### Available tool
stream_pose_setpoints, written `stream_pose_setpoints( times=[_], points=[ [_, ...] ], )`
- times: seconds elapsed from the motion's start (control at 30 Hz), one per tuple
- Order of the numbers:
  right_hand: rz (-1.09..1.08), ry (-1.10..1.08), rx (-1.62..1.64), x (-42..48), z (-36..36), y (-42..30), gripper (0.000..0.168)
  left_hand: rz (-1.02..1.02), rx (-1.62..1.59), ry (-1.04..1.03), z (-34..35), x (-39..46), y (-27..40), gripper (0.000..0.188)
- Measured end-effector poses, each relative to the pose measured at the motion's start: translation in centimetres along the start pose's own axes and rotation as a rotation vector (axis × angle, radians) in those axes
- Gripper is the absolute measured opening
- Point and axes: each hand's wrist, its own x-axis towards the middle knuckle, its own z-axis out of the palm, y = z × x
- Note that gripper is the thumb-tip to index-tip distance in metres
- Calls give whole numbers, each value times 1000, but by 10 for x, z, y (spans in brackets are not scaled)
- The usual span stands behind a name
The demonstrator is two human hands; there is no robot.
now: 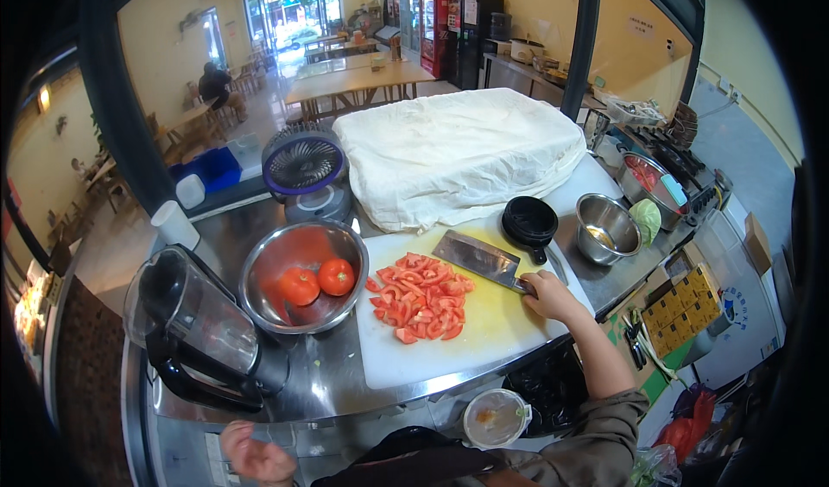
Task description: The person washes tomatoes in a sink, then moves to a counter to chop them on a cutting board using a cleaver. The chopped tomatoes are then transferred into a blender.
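My right hand grips the handle of a Chinese cleaver, whose broad blade lies flat on a white plastic cutting board. Left of the blade is a pile of cut tomato wedges, with yellowish juice spread beside it. My left hand holds nothing, low in front of the counter edge, its fingers loosely bent and apart. Two whole tomatoes sit in a stainless steel bowl left of the board. A round black container with a short handle stands at the board's far right, beyond the cleaver.
A blender jug and a small fan stand on the left. White cloth covers a large block behind the board. To the right are a steel bowl and a cabbage. A lidded bucket is below the counter.
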Motion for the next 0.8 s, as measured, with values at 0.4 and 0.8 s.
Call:
stream_pose_setpoints(
  times=[0.4, 0.8],
  points=[
    [302, 161, 415, -24, -28, -35, 19, -129, -274, -636, 120, 17, 24, 37],
    [635, 16, 1308, -126, 19, -63, 56, -193, -11, -929, 227, -7, 15, 88]
  ],
)
